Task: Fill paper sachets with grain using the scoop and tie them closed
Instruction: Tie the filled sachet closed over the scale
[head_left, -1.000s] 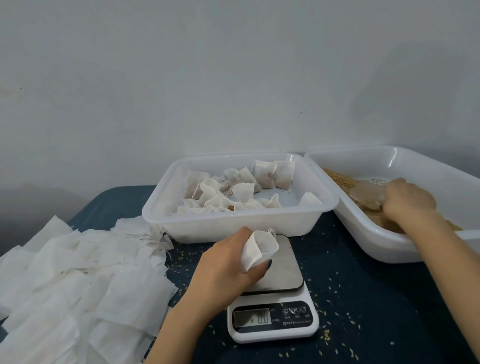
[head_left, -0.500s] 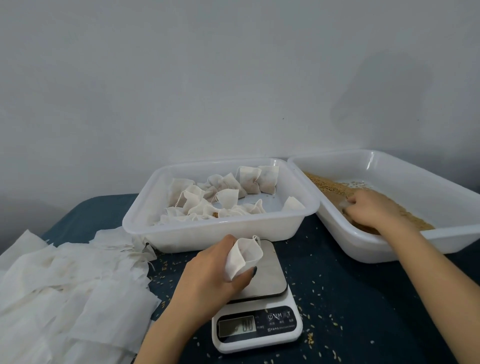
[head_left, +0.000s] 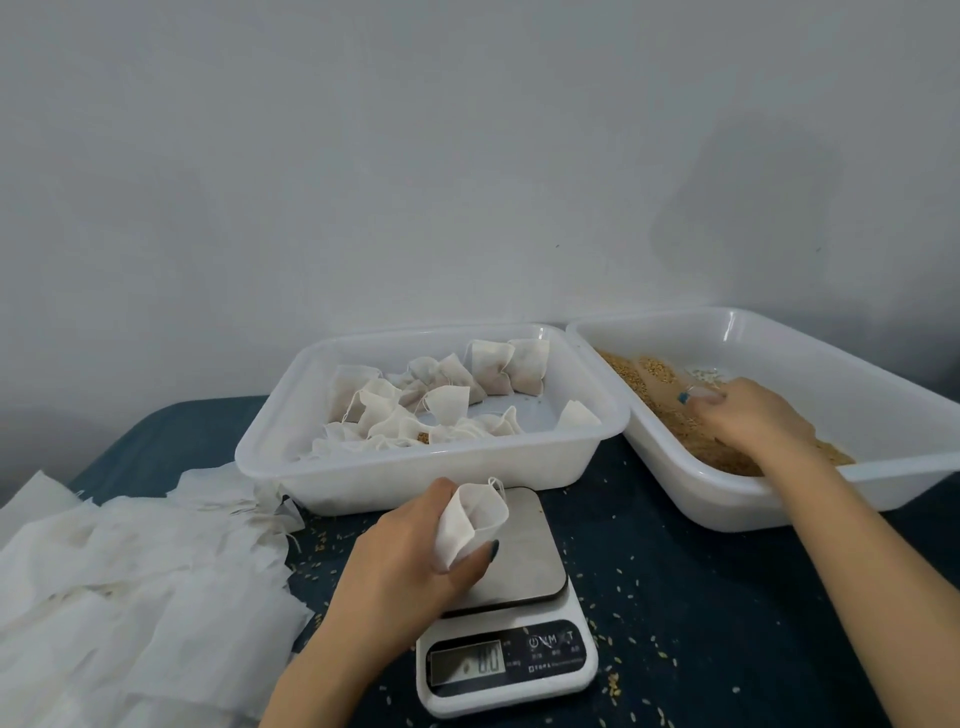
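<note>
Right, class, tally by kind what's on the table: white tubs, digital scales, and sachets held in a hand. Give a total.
white tubs: 2
digital scale: 1
sachet held in the left hand: 1
total: 4

The left hand (head_left: 410, 566) pinches an open paper sachet (head_left: 472, 519) over the kitchen scale (head_left: 530, 551). At the scale's 2 o'clock, the right hand (head_left: 748, 421) rests knuckles-up on grain (head_left: 639, 384) in a white tray (head_left: 831, 374). Tied sachets (head_left: 498, 369) lie in another tray (head_left: 415, 478) at 12 o'clock.
</note>
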